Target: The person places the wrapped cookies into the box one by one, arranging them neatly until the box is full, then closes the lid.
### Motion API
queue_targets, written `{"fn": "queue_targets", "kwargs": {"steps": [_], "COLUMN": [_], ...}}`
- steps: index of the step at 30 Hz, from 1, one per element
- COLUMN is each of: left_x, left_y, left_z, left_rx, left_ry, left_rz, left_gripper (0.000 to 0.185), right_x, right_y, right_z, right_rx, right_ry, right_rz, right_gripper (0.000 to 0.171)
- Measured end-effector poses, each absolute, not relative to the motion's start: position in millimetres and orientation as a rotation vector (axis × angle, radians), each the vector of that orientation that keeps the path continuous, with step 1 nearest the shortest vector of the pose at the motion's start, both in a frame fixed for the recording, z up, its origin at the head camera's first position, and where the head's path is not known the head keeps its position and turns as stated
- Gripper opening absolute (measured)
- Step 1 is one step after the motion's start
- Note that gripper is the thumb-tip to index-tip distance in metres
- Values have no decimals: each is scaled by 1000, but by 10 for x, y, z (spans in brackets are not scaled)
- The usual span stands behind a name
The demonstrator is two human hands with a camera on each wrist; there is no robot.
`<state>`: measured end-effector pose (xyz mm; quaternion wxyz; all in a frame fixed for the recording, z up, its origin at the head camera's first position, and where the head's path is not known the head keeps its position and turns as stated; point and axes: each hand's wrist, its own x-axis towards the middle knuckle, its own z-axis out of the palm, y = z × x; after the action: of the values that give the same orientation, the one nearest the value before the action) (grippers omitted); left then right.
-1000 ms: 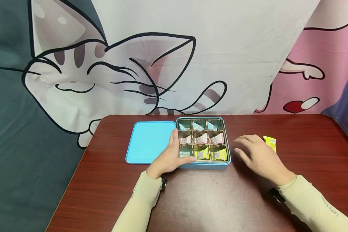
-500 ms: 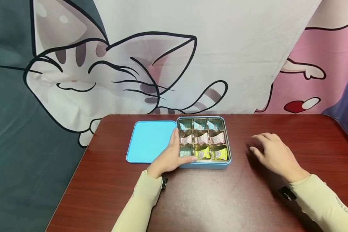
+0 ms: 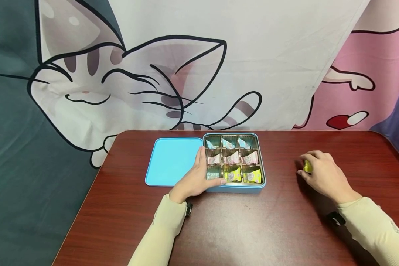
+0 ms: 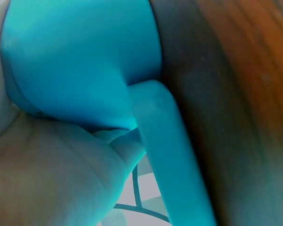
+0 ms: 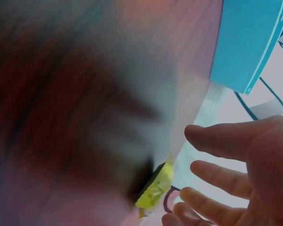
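A blue tin (image 3: 234, 188) with a gold divided tray holds rows of blue, pink (image 3: 232, 158) and yellow (image 3: 232, 174) wrapped candies; its front-left compartment (image 3: 213, 173) has none. My left hand (image 3: 196, 177) rests against the tin's front-left corner, fingers straight along the left wall and thumb on the front rim. The left wrist view shows my palm (image 4: 47, 179) against the tin's wall (image 4: 165, 141). To the right, my right hand (image 3: 322, 175) covers a loose yellow candy (image 3: 307, 166) on the table. In the right wrist view its fingertips (image 5: 179, 195) reach the yellow candy (image 5: 155, 188), thumb apart.
The tin's blue lid (image 3: 173, 160) lies flat just left of the tin. A dark red wooden table (image 3: 252, 229) carries everything. A cat-print cloth (image 3: 153, 74) hangs behind the table's far edge.
My right hand slid rightward away from the tin and came down over the yellow candy, which now shows between thumb and fingers. The left hand stayed put.
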<state>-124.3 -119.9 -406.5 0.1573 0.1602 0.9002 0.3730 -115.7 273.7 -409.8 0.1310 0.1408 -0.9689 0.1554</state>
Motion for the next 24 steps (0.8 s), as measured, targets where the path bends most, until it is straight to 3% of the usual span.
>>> {"fn": "queue_targets", "kwargs": {"steps": [11, 24], "left_x": [-1253, -1258], "left_y": [-1193, -1191], "left_z": [-4076, -4078], "left_rx": [457, 453], "left_ry": [2574, 2578], "left_rz": [1061, 1053], "left_gripper": [128, 127], "right_x": [-1136, -1162], "right_y": [2854, 2907], "right_z": [-4145, -4223], "right_rx": [297, 410], "right_ry": [-2934, -2844], "right_rz": [449, 406], "right_gripper": [48, 39]}}
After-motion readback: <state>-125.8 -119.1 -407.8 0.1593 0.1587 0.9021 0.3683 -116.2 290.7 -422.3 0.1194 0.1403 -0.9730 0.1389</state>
